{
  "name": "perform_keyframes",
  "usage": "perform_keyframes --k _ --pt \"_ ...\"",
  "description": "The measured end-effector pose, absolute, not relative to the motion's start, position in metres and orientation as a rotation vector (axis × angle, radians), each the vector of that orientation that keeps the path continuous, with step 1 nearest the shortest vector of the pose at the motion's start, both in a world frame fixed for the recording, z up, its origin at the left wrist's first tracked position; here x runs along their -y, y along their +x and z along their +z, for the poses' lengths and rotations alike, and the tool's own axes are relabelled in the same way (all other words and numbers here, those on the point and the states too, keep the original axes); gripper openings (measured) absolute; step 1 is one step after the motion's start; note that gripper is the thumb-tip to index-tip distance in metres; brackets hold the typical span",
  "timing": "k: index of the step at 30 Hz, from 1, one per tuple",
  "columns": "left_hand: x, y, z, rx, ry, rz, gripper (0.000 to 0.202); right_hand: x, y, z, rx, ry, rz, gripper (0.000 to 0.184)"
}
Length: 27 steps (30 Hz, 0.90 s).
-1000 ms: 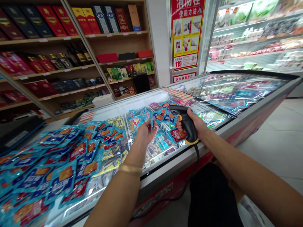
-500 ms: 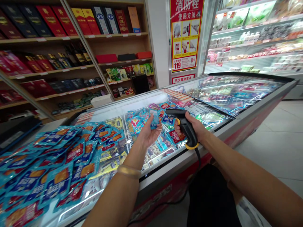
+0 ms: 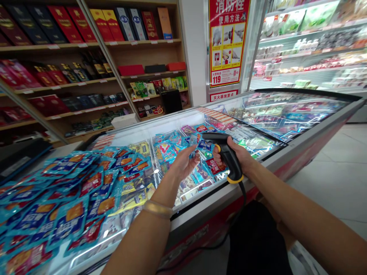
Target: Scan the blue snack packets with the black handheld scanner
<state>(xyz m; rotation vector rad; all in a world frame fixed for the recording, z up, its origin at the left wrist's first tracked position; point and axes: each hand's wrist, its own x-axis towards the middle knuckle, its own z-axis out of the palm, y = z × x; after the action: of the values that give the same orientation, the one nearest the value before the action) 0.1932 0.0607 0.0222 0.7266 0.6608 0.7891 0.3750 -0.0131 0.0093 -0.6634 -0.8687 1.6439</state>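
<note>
My right hand (image 3: 239, 156) is wrapped round the grip of a black and yellow barcode scanner (image 3: 226, 154), its head pointing left over the open chest freezer (image 3: 200, 208). My left hand (image 3: 185, 162) is palm up just left of the scanner head and pinches a small blue packet (image 3: 192, 142) at its fingertips. A gold bangle (image 3: 157, 208) sits on my left wrist. Beneath both hands lie wire baskets of blue and red ice-cream packets (image 3: 169, 147).
A heap of blue and red snack packets (image 3: 65, 194) covers the freezer lid at left. Wooden shelves of boxed goods (image 3: 86, 65) stand behind. A red fire-safety poster (image 3: 226, 42) hangs on the pillar, a chilled display (image 3: 309, 46) at right. The scanner cable (image 3: 200, 244) hangs down the freezer front.
My left hand has risen with the small blue packet and turned it toward the scanner head. The scanner and my right hand shifted slightly right and down.
</note>
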Motion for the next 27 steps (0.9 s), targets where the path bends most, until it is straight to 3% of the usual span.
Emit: perform_keyframes --k 4,8,15,17,20,23,27 --pt "-0.062 0.191 0.028 -0.721 0.77 0.815 0.018 0.012 0.377 0.01 0.851 -0.657 1.598 0.049" --pt "-0.069 0.167 0.047 -0.884 0.95 0.981 0.044 0.009 0.364 0.019 0.825 -0.67 1.576 0.051" --pt "-0.091 0.033 0.072 -1.477 1.756 1.407 0.057 -0.021 0.285 0.038 0.827 -0.548 1.715 0.049" --pt "-0.091 -0.008 0.068 -1.825 2.097 1.317 0.054 -0.032 0.256 0.04 0.775 -0.519 1.808 0.049" --pt "-0.084 -0.048 0.054 -2.199 2.387 0.869 0.057 -0.043 0.218 0.039 0.707 -0.503 1.919 0.05" --pt "-0.077 -0.063 0.04 -2.277 2.423 0.505 0.057 -0.047 0.195 0.036 0.687 -0.545 1.986 0.051" --pt "-0.077 -0.064 0.037 -2.287 2.453 0.432 0.058 -0.047 0.189 0.031 0.695 -0.582 2.008 0.051"
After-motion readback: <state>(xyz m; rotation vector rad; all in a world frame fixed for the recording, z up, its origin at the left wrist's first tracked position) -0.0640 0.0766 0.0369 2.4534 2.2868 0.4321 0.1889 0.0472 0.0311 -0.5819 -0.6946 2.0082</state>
